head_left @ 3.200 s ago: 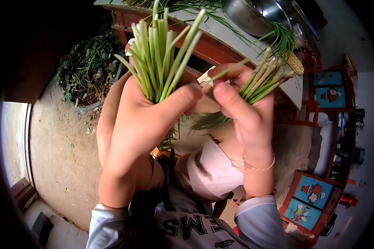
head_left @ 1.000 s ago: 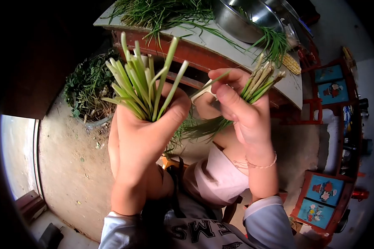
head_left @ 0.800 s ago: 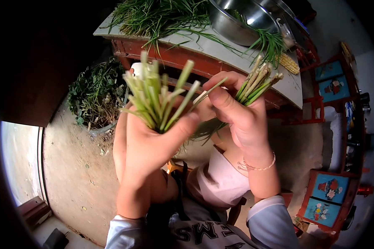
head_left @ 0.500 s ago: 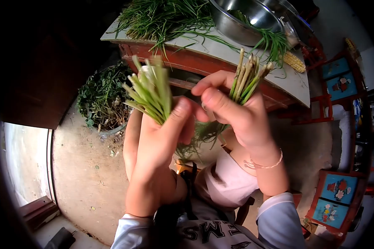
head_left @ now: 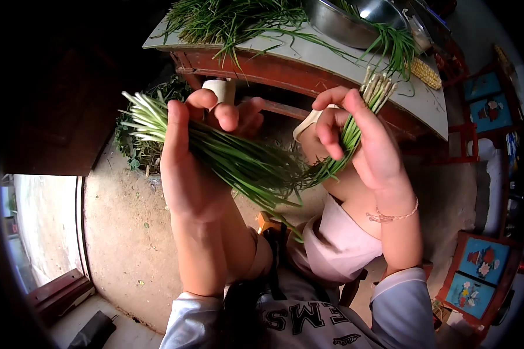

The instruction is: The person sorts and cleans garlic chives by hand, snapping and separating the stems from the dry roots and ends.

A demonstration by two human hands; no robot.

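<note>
My left hand (head_left: 186, 180) holds a thick bunch of garlic chives (head_left: 230, 152) across its palm, behind the raised thumb. The pale cut ends stick out to the upper left and the dark green leaves hang down to the right. Those fingers curl loosely above the bunch. A thinner bunch of garlic chives (head_left: 350, 139) is in my right hand (head_left: 384, 157), with brownish stem ends pointing up between thumb and fingers. Its leaf tips meet the other bunch between my hands.
A table (head_left: 297, 52) ahead bears a big heap of garlic chives (head_left: 233, 20), a steel basin (head_left: 349, 26) with chives over its rim, and a corn cob (head_left: 426, 74). Leafy plants (head_left: 134, 148) lie on the floor at left. Painted cabinet doors (head_left: 474, 273) stand right.
My left hand has opened its grip and turned, so its bunch now lies sideways with the leaves showing. My right hand has moved slightly right, still holding its bunch.
</note>
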